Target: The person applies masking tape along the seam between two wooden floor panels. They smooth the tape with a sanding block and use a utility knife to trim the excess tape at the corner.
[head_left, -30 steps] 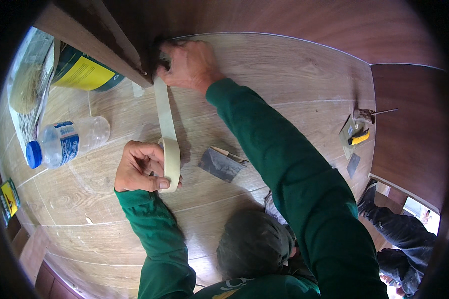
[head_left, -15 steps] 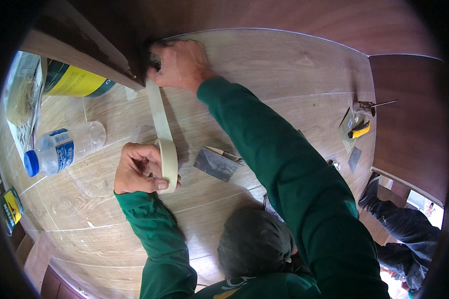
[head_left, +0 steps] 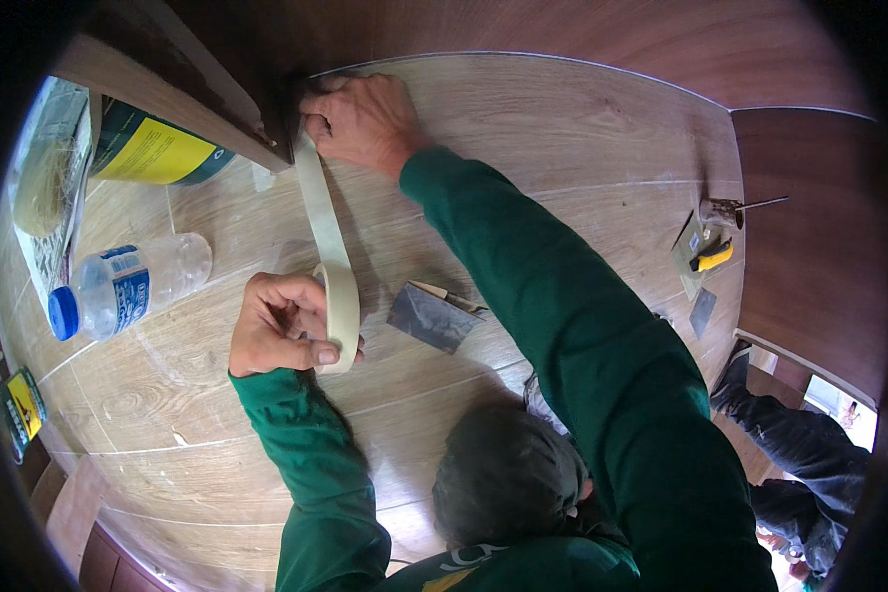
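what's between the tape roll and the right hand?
A pale tape strip, running from the roll in the left hand up to the right hand's fingertips; shows in the head view.

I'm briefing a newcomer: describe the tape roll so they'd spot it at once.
Over the wood-patterned floor, find the left hand, at the end of a green sleeve. It holds the tape roll, a cream ring seen nearly edge-on. Unlike the blue-capped bottle farther left, it has a pale strip stretching to the right hand.
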Demonstrator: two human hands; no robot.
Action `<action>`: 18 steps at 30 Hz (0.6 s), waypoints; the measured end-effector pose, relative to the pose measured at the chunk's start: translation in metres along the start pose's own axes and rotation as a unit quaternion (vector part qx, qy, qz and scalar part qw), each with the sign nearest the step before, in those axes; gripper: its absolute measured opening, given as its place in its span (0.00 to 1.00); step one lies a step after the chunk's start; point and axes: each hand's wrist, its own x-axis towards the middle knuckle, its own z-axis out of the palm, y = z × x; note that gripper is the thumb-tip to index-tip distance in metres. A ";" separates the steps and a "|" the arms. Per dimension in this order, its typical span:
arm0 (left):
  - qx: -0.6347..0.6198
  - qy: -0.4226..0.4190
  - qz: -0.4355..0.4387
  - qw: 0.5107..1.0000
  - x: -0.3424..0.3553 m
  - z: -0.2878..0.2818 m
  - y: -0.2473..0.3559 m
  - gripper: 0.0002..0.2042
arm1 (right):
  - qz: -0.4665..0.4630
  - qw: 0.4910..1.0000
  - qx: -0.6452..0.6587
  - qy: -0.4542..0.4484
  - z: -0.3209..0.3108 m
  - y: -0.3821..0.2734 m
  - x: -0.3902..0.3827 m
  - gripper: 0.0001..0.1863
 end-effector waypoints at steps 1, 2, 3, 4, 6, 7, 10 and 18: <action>-0.001 0.003 -0.002 1.000 0.000 0.000 0.000 0.16 | -0.011 1.000 0.002 -0.001 0.001 0.002 -0.001 0.15; 0.002 0.005 -0.006 1.000 0.000 0.000 0.002 0.16 | -0.023 1.000 0.004 -0.002 0.000 0.002 -0.002 0.14; 0.005 0.008 -0.011 1.000 -0.001 0.000 0.003 0.16 | -0.036 0.999 0.007 -0.003 -0.002 0.003 -0.003 0.14; 0.008 0.011 -0.016 1.000 -0.001 0.000 0.004 0.16 | -0.039 0.999 0.011 -0.005 -0.002 0.002 -0.003 0.15; 0.040 0.023 -0.008 0.999 -0.001 0.000 0.003 0.17 | -0.043 0.999 0.020 -0.010 -0.003 0.003 -0.004 0.15; 0.055 0.029 -0.004 0.998 -0.001 0.000 0.002 0.18 | -0.032 0.999 0.019 -0.004 -0.003 0.002 -0.003 0.16; 0.051 0.030 -0.001 0.998 0.000 0.003 0.004 0.17 | 0.006 1.000 0.014 -0.007 0.001 0.000 0.000 0.17; 0.033 0.035 -0.008 0.999 0.002 0.005 0.003 0.17 | 0.026 0.996 0.082 0.034 0.000 -0.001 -0.005 0.20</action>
